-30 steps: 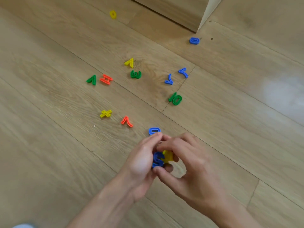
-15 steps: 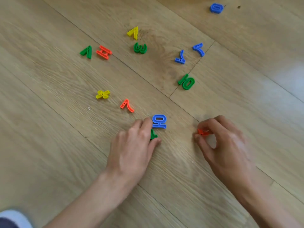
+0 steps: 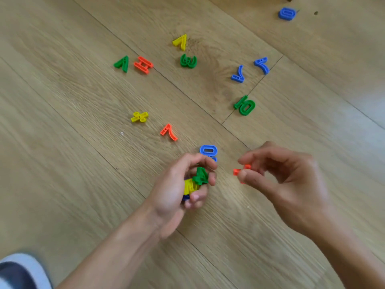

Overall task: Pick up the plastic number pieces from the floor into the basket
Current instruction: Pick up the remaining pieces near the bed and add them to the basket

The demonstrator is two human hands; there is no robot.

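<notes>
A green 4 [image 3: 200, 176] sits tilted between the thumb and curled fingers of the left hand [image 3: 177, 190], which also clutches a yellow piece [image 3: 190, 185] beneath it. Just beside it, the right hand [image 3: 291, 180] pinches an orange piece [image 3: 236, 171], mostly hidden and unreadable. A blue 0 [image 3: 208, 152] lies on the wooden floor [image 3: 62, 142] just beyond the left fingers, its long axis across the view. An orange 7 [image 3: 169, 132] and a green 3 [image 3: 188, 61] lie farther off.

floor [image 3: 62, 155] tan woodgrain | green 3 [image 3: 188, 61] | yellow 7 [image 3: 180, 42] | orange 7 [image 3: 169, 132] | blue 0 [image 3: 286, 13]
</notes>
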